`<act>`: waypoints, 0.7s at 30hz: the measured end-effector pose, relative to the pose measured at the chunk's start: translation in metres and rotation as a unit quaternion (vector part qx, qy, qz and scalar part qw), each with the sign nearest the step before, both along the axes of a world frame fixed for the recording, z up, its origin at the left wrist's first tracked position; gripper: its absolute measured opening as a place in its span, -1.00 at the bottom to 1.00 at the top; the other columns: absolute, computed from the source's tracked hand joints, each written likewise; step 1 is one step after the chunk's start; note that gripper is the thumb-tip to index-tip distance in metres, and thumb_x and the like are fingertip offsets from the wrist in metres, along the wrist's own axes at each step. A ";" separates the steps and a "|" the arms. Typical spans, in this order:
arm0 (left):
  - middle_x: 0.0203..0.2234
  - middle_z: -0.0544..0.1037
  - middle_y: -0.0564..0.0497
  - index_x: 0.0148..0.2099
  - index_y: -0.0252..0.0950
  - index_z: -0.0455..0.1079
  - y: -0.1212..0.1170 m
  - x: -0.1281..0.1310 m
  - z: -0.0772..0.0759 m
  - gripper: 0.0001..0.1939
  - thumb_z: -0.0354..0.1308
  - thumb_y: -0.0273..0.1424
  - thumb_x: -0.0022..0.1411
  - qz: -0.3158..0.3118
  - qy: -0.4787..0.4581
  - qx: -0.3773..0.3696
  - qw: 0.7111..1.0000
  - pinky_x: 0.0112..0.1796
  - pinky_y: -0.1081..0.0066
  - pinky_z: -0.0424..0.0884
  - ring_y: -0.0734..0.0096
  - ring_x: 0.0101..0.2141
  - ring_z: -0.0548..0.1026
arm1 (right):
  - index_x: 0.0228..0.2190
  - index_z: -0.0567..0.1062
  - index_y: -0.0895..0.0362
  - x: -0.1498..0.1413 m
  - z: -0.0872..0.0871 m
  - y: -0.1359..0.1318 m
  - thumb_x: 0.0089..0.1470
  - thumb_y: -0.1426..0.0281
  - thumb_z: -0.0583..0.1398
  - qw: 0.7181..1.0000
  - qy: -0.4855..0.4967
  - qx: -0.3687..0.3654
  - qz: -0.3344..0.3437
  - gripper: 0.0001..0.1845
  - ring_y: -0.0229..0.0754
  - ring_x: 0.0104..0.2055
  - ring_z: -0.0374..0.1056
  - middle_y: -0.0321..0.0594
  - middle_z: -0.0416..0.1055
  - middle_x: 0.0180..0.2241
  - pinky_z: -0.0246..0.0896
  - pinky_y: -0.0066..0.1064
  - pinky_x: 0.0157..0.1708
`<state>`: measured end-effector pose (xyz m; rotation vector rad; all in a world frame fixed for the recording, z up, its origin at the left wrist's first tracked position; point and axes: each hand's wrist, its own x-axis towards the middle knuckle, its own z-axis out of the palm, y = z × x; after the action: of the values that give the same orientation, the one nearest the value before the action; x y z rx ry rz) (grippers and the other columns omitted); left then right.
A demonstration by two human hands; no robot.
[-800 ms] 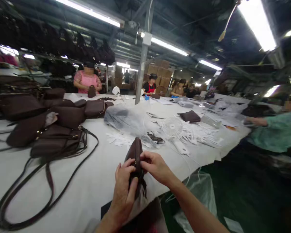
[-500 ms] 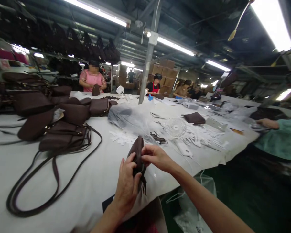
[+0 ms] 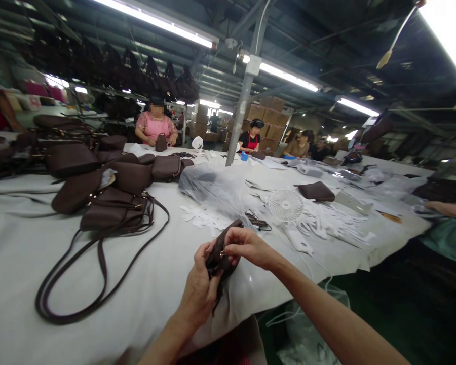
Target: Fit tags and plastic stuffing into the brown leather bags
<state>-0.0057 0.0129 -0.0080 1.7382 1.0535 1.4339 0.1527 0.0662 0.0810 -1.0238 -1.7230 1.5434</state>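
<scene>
A small dark brown leather bag is held tilted above the near edge of the white-covered table. My left hand is closed around its left side and lower end, thumb toward me. On the bag's upper side, the fingers of my right hand pinch at a small gold-coloured metal piece, which looks like a zipper pull. The fingers cover part of it. Dark strap or tassel ends hang below the bag near my left thumb.
Brown handbags lie piled on the left, one long strap looping toward me. Beyond my hands are a clear plastic bag, white cut pieces, a small white fan and a brown pouch. A metal post rises behind. Co-workers surround the table.
The brown bag has tipped over to the right, and its gold-coloured metal piece now shows between my right fingers. The view has shifted slightly left; a red-clothed person appears at far left.
</scene>
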 end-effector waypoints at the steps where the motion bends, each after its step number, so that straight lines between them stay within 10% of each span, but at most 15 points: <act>1: 0.11 0.38 -0.18 0.26 -0.18 -0.10 0.001 -0.004 0.002 -0.46 -0.01 -0.44 0.30 -0.013 0.003 -0.010 1.000 0.04 0.10 0.35 0.19 0.05 0.44 | -0.47 0.37 0.16 -0.005 0.001 -0.003 -0.11 0.33 0.32 1.000 -0.001 -0.007 0.002 -0.75 -0.35 -0.59 0.35 -0.39 0.41 -0.58 0.31 -0.52 -0.55; 7: 0.03 0.43 -0.17 0.22 -0.22 -0.07 0.005 -0.021 0.013 -0.46 0.02 -0.50 0.26 -0.089 0.001 -0.038 0.995 0.02 0.15 0.37 0.23 -0.01 0.46 | -0.50 0.38 0.16 -0.026 0.005 -0.021 -0.11 0.41 0.27 1.000 -0.014 0.007 -0.004 -0.86 -0.37 -0.61 0.34 -0.39 0.41 -0.60 0.29 -0.54 -0.58; 17: -0.08 0.54 -0.08 0.17 -0.20 0.15 0.010 -0.031 0.010 -0.51 0.06 -0.39 0.18 -0.048 0.007 -0.027 0.998 -0.09 0.25 0.49 0.16 -0.11 0.54 | -0.50 0.39 0.15 -0.043 0.001 -0.025 -0.13 0.23 0.32 1.000 -0.015 0.000 -0.016 -0.72 -0.36 -0.62 0.27 -0.40 0.34 -0.63 0.21 -0.54 -0.60; 21: -0.01 0.54 -0.06 0.14 -0.14 0.28 0.023 -0.058 0.008 -0.53 0.10 -0.20 0.19 -0.100 0.017 -0.067 0.993 -0.02 0.20 0.47 0.07 -0.01 0.50 | -0.27 0.50 0.12 -0.027 0.016 -0.018 -0.26 -0.01 0.38 0.959 -0.138 0.248 -0.022 -0.42 -0.20 -0.37 0.37 -0.27 0.45 -0.42 0.28 -0.41 -0.36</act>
<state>-0.0634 0.0355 0.0001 1.7228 0.9416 1.1875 0.1256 0.0485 0.0967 -1.0309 -2.1160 0.8920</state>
